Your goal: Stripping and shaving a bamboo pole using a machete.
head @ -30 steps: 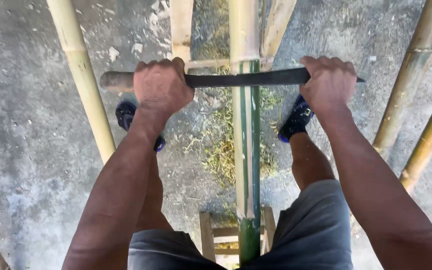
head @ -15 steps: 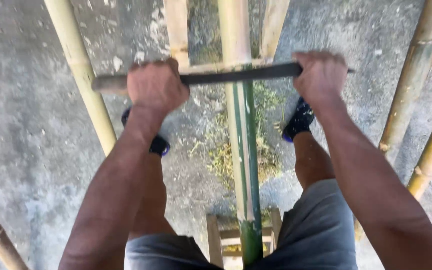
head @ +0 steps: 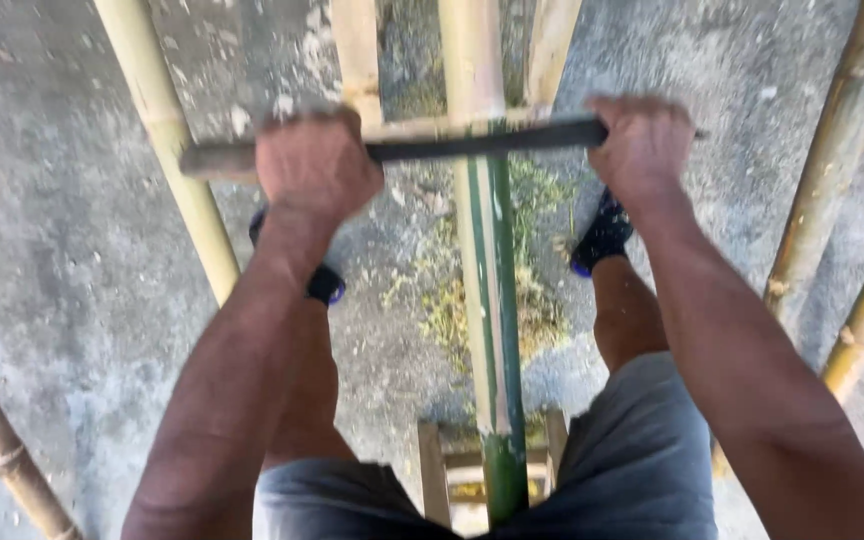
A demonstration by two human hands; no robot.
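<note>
Nearest the camera, grey shorts (head: 642, 470) cover the person's thighs, and between the knees a small wooden stand (head: 449, 470) holds the lower end of a bamboo pole (head: 487, 300). This pole runs straight away from the body along the middle of the view; its near stretch is green on one side and pale where the skin is stripped, and its far stretch is all pale.

Further out, both forearms reach forward to a long dark blade (head: 482, 142) lying crosswise on top of the pole. The left hand (head: 314, 165) is closed tight around the wooden handle end (a stub of handle sticks out past the knuckles), fingers wrapped fully over it. The right hand (head: 642, 145) is clenched around the blade's other end, fingers curled down over it.

Below the hands, two dark shoes (head: 604, 235) stand on the concrete floor (head: 72, 260), one on each side of the pole, with a patch of green and yellow shavings (head: 452, 300) between them.

Beyond and to the sides, more pale bamboo poles (head: 167, 130) lie on the floor.
</note>
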